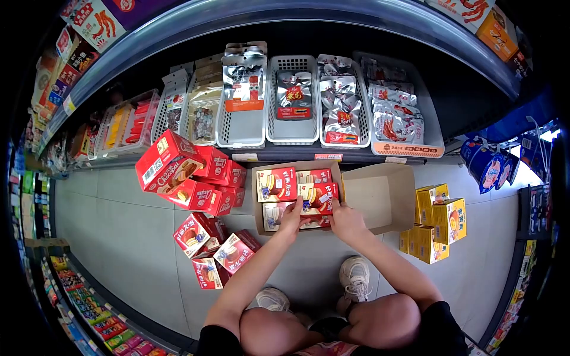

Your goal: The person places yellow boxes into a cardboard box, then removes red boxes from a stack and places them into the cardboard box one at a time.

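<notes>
An open cardboard carton (380, 190) stands on the floor, its left part holding several red and white snack boxes (276, 185) and its right part bare. My left hand (292, 218) and my right hand (347, 221) grip one red box (319, 198) from its two sides, above the others in the carton. The fingers of both hands are closed on it. Left of the carton are a stack of red boxes (172, 163) and, nearer me, a loose group of red and white boxes (234, 252). Yellow boxes (449, 221) are stacked to the right.
Beyond the carton, a low shelf holds white baskets (240, 133) of packaged snacks. Blue packages (484, 166) hang at the right. Stocked shelves (107, 308) line the left side. My knees and shoes (356, 276) are close to the carton's near edge.
</notes>
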`<state>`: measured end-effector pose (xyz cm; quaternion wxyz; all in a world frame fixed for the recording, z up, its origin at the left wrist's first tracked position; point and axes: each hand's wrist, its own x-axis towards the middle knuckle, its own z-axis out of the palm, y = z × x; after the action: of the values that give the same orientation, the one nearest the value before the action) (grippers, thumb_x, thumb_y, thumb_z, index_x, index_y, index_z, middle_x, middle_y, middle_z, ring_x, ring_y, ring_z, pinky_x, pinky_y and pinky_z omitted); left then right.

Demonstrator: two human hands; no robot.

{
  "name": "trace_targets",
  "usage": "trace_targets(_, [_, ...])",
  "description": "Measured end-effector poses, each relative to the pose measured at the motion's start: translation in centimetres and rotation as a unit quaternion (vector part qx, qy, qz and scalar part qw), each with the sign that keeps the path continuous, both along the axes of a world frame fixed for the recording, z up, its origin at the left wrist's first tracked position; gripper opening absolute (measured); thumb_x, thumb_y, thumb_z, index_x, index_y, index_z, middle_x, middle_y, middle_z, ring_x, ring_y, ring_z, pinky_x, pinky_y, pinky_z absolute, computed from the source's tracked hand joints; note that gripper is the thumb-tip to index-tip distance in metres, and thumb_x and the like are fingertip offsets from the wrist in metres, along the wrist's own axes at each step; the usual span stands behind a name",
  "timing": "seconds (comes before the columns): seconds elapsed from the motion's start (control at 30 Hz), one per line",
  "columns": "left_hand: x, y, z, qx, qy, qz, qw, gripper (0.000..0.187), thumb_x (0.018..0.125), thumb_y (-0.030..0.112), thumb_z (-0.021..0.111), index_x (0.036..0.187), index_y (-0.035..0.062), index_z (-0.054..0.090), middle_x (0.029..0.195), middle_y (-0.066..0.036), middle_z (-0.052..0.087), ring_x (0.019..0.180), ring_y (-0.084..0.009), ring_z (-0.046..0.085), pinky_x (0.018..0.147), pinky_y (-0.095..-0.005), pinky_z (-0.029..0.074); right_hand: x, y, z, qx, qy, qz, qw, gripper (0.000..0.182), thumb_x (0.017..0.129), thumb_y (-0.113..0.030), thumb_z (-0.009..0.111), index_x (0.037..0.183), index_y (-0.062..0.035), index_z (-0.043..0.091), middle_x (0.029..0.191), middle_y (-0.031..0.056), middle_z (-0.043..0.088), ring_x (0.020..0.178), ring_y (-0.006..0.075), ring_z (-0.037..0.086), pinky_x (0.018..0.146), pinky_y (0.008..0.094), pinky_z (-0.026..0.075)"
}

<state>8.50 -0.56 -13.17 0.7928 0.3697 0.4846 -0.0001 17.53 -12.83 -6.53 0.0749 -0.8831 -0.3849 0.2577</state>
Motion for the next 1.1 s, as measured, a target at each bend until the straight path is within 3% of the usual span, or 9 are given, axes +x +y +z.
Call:
trace_targets(0.17, [0.4, -0.1, -1.4, 0.011, -0.003, 0.013, 1.0, 0.053, 0.077, 0.046, 0.051, 0.107, 0.0039, 0.04, 0.1, -0.006, 0.047, 0.084, -0.0134, 0.051, 0.063, -0.0233, 0.048, 0.0, 0.8, 1.9, 0.008, 0.037, -0.048, 0.998, 0.026, 0.075, -0.017, 0.051, 0.092, 0.0009, 0.045, 0.075, 0.0196, 0.057, 0.07, 0.0347, 0.057, 0.061, 0.0419, 0.046])
trace_targets(0.23, [0.6, -0.2, -1.6, 0.013, 0.003, 0.015, 1.0, 0.053, 0.077, 0.046, 0.051, 0.107, 0.0036, 0.04, 0.101, -0.006, 0.046, 0.086, -0.0137, 0.051, 0.064, -0.0239, 0.048, -0.2, 1.0, 2.1, 0.027, 0.109, -0.04, 0.993, 0.022, 0.076, -0.017, 0.05, 0.091, -0.0003, 0.049, 0.075, 0.0184, 0.058, 0.072, 0.0332, 0.057, 0.063, 0.0416, 0.046])
trace_targets(0.3, [0.8, -0.2, -1.6, 0.016, 0.009, 0.018, 1.0, 0.054, 0.077, 0.047, 0.051, 0.106, 0.0034, 0.039, 0.102, -0.006, 0.045, 0.088, -0.0141, 0.05, 0.065, -0.0244, 0.048, -0.5, 0.4, -2.1, 0.058, 0.141, -0.033, 0.988, 0.022, 0.076, -0.018, 0.049, 0.09, -0.001, 0.05, 0.076, 0.0178, 0.058, 0.073, 0.0326, 0.057, 0.065, 0.0411, 0.045])
trace_targets(0.37, [0.9, -0.2, -1.0, 0.014, 0.011, 0.025, 1.0, 0.046, 0.079, 0.041, 0.052, 0.103, 0.0035, 0.042, 0.098, -0.005, 0.047, 0.088, -0.0132, 0.05, 0.067, -0.0246, 0.048, -0.7, 0.3, -3.2, 0.09, 0.174, -0.026, 0.98, 0.022, 0.076, -0.018, 0.049, 0.09, -0.0017, 0.051, 0.077, 0.0171, 0.059, 0.074, 0.0319, 0.057, 0.066, 0.0407, 0.045])
trace_targets(0.43, [1.0, -0.5, 0.0, 0.014, 0.004, 0.036, 0.999, 0.04, 0.079, 0.036, 0.053, 0.101, 0.0036, 0.043, 0.097, -0.005, 0.048, 0.087, -0.0127, 0.05, 0.068, -0.0242, 0.048, -0.6, 0.8, -1.9, 0.051, 0.222, -0.049, 0.973, 0.023, 0.074, -0.014, 0.046, 0.089, 0.0033, 0.049, 0.084, 0.0215, 0.056, 0.083, 0.0341, 0.053, 0.074, 0.0413, 0.042])
trace_targets(0.57, [1.0, -0.7, 0.2, 0.009, -0.024, 0.073, 0.997, 0.026, 0.079, 0.021, 0.057, 0.097, 0.0042, 0.047, 0.093, -0.004, 0.05, 0.085, -0.0111, 0.051, 0.07, -0.0225, 0.047, -0.6, 1.0, -3.6, 0.069, 0.193, -0.034, 0.978, 0.028, 0.076, -0.018, 0.049, 0.095, 0.0019, 0.049, 0.088, 0.0189, 0.057, 0.085, 0.0317, 0.054, 0.074, 0.0393, 0.042])
trace_targets(0.83, [1.1, -0.6, -0.9, -0.023, -0.026, 0.157, 0.987, 0.026, 0.073, 0.003, 0.059, 0.094, -0.0006, 0.045, 0.087, -0.005, 0.051, 0.076, -0.0131, 0.053, 0.067, -0.0217, 0.047, -0.2, 1.7, -4.4, 0.072, 0.186, -0.044, 0.979, 0.046, 0.076, -0.019, 0.047, 0.116, 0.0025, 0.037, 0.107, 0.022, 0.047, 0.101, 0.033, 0.045, 0.086, 0.0368, 0.036])
trace_targets(0.97, [1.2, -0.6, -1.2, -0.049, -0.045, 0.217, 0.974, 0.03, 0.072, -0.003, 0.057, 0.098, -0.0012, 0.041, 0.087, -0.007, 0.051, 0.076, -0.0151, 0.054, 0.067, -0.0221, 0.047, -0.3, 2.0, -4.9, 0.031, 0.213, -0.058, 0.975, 0.049, 0.076, -0.019, 0.048, 0.118, 0.0014, 0.035, 0.11, 0.0214, 0.046, 0.103, 0.0323, 0.044, 0.087, 0.0364, 0.036])
trace_targets(1.1, [1.4, -1.0, -0.3, -0.041, -0.028, 0.245, 0.968, 0.034, 0.073, -0.004, 0.056, 0.101, -0.0008, 0.038, 0.088, -0.008, 0.05, 0.078, -0.0163, 0.053, 0.07, -0.0231, 0.048, -0.5, 1.8, -5.7, 0.083, 0.167, -0.054, 0.981, 0.043, 0.075, -0.018, 0.05, 0.112, 0.002, 0.04, 0.106, 0.0207, 0.048, 0.1, 0.0325, 0.046, 0.084, 0.0363, 0.038])
